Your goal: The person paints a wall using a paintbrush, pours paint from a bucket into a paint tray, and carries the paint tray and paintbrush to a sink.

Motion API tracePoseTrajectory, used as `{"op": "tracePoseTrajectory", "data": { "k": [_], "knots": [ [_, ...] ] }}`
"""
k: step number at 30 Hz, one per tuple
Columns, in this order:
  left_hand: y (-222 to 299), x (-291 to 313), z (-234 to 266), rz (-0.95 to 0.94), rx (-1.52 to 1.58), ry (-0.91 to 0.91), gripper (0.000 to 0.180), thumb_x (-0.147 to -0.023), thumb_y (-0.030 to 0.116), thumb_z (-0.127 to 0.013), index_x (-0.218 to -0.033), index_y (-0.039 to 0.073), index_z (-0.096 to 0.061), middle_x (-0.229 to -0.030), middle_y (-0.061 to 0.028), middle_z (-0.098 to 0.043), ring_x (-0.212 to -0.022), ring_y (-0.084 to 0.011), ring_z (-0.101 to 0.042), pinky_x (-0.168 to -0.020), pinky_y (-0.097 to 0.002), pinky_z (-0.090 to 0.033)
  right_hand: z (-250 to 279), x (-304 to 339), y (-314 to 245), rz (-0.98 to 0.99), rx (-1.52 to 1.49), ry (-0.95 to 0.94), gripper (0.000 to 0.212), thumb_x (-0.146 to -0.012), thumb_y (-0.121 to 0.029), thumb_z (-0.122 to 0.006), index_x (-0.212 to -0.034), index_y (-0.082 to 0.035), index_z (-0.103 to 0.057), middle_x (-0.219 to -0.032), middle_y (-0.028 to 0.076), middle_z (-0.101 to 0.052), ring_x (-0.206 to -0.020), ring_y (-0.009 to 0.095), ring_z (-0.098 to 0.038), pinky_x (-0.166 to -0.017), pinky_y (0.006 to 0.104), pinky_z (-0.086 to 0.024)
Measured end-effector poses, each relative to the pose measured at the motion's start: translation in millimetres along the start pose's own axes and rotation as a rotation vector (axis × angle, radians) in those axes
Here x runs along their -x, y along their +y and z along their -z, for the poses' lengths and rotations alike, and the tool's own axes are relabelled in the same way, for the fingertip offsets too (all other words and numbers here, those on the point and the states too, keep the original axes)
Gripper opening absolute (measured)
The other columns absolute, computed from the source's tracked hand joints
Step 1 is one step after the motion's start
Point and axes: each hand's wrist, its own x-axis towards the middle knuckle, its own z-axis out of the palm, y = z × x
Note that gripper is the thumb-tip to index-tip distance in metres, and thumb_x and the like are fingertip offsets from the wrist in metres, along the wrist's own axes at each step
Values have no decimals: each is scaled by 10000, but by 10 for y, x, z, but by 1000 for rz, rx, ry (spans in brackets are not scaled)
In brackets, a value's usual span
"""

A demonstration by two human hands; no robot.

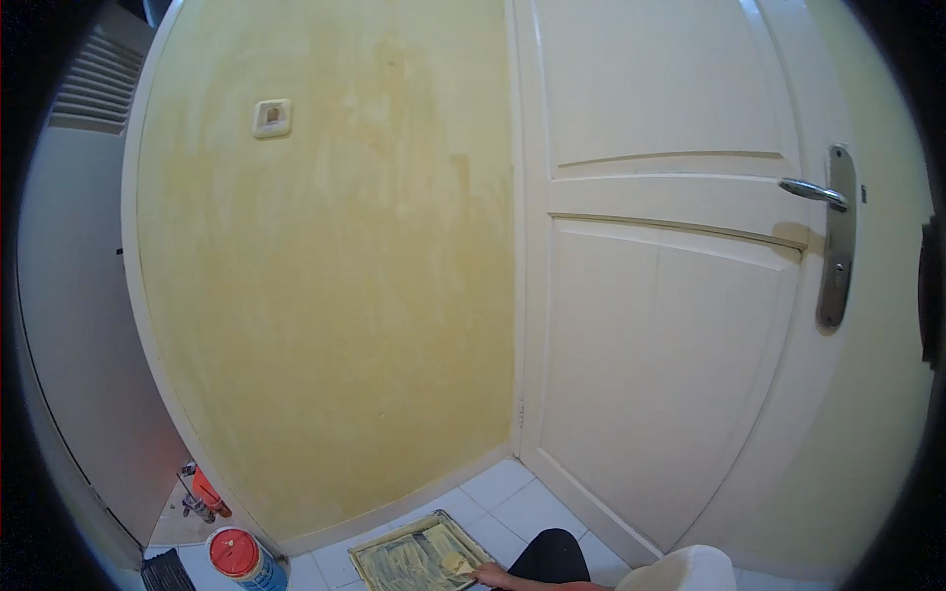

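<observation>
At the bottom of the head view, my right hand (485, 574) reaches in from the right, its fingers closed on a small cream-yellow paint-coated tool that looks like a paintbrush (455, 564). The tool's broad end rests in a dark rectangular paint tray (367, 554), whose bottom is streaked with pale yellow paint. Paint also smears the tray's rim. Most of the handle is hidden by my fingers. My left hand is out of sight.
A patchy yellow wall (325, 295) with a switch (273, 118) rises behind the tray. To the right stands a white panelled door (655, 335) with a metal handle (818, 193). A red-lidded bucket (235, 553) sits left, near a doorway. My dark-clothed knee (550, 559) is beside the tray.
</observation>
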Motion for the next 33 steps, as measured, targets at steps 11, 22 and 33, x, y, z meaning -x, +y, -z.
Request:
{"op": "tracePoseTrajectory", "data": {
  "k": [11, 22, 33],
  "knots": [
    [109, 3, 93, -26, -13, -19, 299, -956, 301, -417, -1033, 176, -677, -953, -45, -699, -921, -229, -628, -914, -420, -389, 781, 393, -1173, 442, 178, -159, 284, -805, -167, -544, -1030, -63, -683, -608, -43, -474, -466, 50, -388, -398, 235, -292],
    [285, -89, 176, -3, -91, 28, 301, -945, 291, -414, -958, 164, -686, -909, -51, -696, -888, -231, -630, -906, -407, -394, 3106, 1610, -5140, 851, 123, 546, 318, -968, -331, -461, -939, -63, -629, -569, -52, -417, -439, 68, -397, -384, 248, -315],
    [334, -106, 95, 0, -165, 101, 291, -937, 291, -423, -908, 160, -682, -882, -47, -692, -862, -228, -630, -899, -404, -396, 4244, 2401, -7504, 1055, 841, 1656, 208, -901, -113, -454, -1021, 42, -523, -929, 288, -632, -903, 446, -617, -790, 539, -482]
  ]
}}
